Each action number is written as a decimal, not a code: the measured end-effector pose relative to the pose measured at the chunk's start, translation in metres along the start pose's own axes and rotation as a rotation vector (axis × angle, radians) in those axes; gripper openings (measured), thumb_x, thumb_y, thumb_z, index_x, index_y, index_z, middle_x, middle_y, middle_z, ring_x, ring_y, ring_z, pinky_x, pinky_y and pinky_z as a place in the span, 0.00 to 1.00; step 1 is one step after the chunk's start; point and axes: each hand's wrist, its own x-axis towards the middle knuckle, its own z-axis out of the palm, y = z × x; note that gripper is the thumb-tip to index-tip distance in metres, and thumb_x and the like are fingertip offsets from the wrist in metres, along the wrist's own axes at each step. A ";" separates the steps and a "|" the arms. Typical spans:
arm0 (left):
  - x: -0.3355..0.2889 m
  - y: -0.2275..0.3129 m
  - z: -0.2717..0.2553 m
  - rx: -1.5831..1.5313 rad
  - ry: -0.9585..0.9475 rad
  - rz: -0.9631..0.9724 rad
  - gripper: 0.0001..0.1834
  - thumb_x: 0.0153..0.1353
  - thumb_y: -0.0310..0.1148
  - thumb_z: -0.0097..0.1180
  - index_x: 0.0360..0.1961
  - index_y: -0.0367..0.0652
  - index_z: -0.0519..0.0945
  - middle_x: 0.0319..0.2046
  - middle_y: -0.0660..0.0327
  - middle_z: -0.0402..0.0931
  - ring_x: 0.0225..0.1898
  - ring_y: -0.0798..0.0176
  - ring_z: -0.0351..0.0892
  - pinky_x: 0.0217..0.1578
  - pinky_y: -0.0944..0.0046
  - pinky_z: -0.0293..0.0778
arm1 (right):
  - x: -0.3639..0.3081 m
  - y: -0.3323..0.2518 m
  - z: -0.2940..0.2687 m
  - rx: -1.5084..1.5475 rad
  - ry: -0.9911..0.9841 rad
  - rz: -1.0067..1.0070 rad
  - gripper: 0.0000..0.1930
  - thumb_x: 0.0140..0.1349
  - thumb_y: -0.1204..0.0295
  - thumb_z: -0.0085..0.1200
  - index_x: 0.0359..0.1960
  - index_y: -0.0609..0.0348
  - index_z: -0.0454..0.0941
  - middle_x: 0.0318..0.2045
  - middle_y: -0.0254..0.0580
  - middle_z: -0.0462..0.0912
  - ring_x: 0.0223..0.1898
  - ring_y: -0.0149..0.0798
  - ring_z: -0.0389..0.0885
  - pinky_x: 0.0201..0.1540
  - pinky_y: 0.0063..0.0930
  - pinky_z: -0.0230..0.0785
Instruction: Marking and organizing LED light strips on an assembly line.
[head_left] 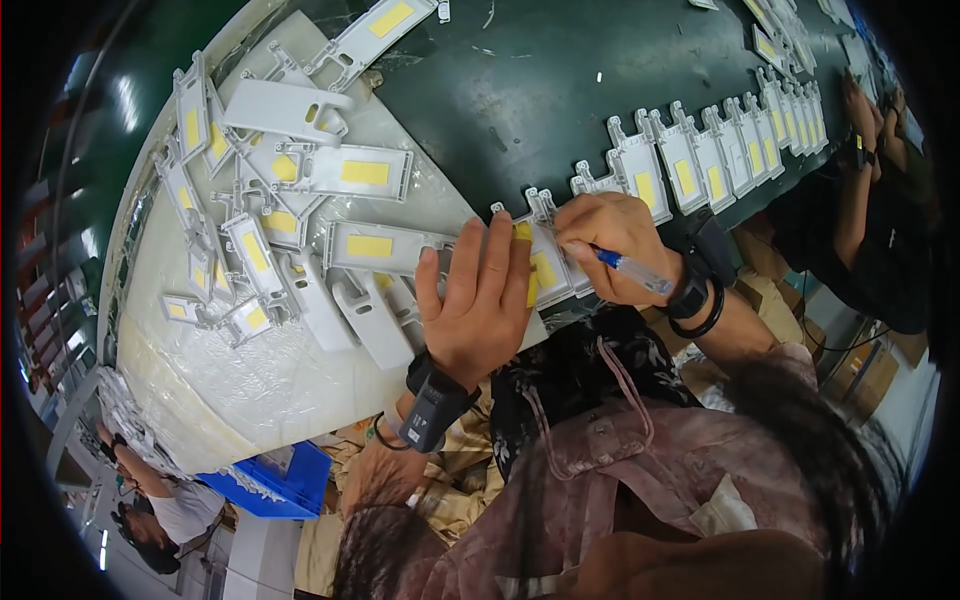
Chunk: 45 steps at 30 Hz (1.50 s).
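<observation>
My right hand (622, 240) grips a blue-and-clear pen (632, 270), its lower end over the white plastic part in front of me. That white part (545, 262) has a yellow patch and lies at the table's near edge, partly covered by both hands. My left hand (475, 305) rests with fingers stretched out along the part's left side. Something yellow shows beside its fingers; I cannot make out what it is. Another white part (375, 248) with a yellow patch lies just left of my left hand.
Left, white parts (290, 110) lie heaped on a pale plastic-covered sheet (240, 400). A row of similar parts (700, 160) runs right along the green table (480, 100). A blue bin (275, 485) stands lower left. Other people work at far right and lower left.
</observation>
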 end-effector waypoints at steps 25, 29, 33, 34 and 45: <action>0.001 0.001 0.002 -0.084 0.000 -0.029 0.21 0.48 0.38 0.63 0.47 0.55 0.84 0.60 0.65 0.74 0.60 0.57 0.72 0.65 0.42 0.50 | -0.003 -0.008 0.008 0.162 0.019 0.141 0.04 0.67 0.74 0.53 0.38 0.62 0.76 0.35 0.52 0.82 0.35 0.52 0.81 0.39 0.38 0.74; 0.000 -0.001 0.000 -0.083 -0.009 -0.030 0.22 0.49 0.39 0.64 0.48 0.56 0.84 0.61 0.66 0.74 0.60 0.57 0.71 0.66 0.41 0.48 | -0.002 -0.004 0.010 0.146 -0.005 0.085 0.04 0.66 0.75 0.57 0.39 0.60 0.76 0.32 0.47 0.82 0.32 0.52 0.82 0.34 0.37 0.73; 0.000 -0.002 -0.002 -0.089 -0.020 -0.032 0.21 0.49 0.40 0.64 0.48 0.56 0.84 0.61 0.66 0.74 0.61 0.57 0.71 0.66 0.41 0.47 | -0.001 -0.005 0.008 0.170 -0.068 0.139 0.05 0.68 0.73 0.54 0.38 0.61 0.76 0.34 0.49 0.82 0.34 0.50 0.81 0.37 0.35 0.73; 0.000 -0.003 -0.002 -0.089 -0.015 -0.032 0.21 0.49 0.40 0.64 0.48 0.56 0.84 0.60 0.66 0.74 0.61 0.57 0.70 0.66 0.41 0.46 | -0.001 -0.006 0.008 0.175 -0.068 0.146 0.05 0.68 0.73 0.54 0.38 0.61 0.76 0.33 0.49 0.82 0.34 0.50 0.81 0.37 0.36 0.73; -0.001 -0.002 0.001 -0.100 -0.006 -0.035 0.20 0.50 0.40 0.63 0.47 0.56 0.84 0.61 0.65 0.75 0.61 0.56 0.70 0.67 0.42 0.46 | 0.000 -0.003 0.009 0.206 -0.032 0.119 0.04 0.68 0.74 0.53 0.38 0.62 0.75 0.33 0.48 0.82 0.31 0.48 0.81 0.34 0.35 0.72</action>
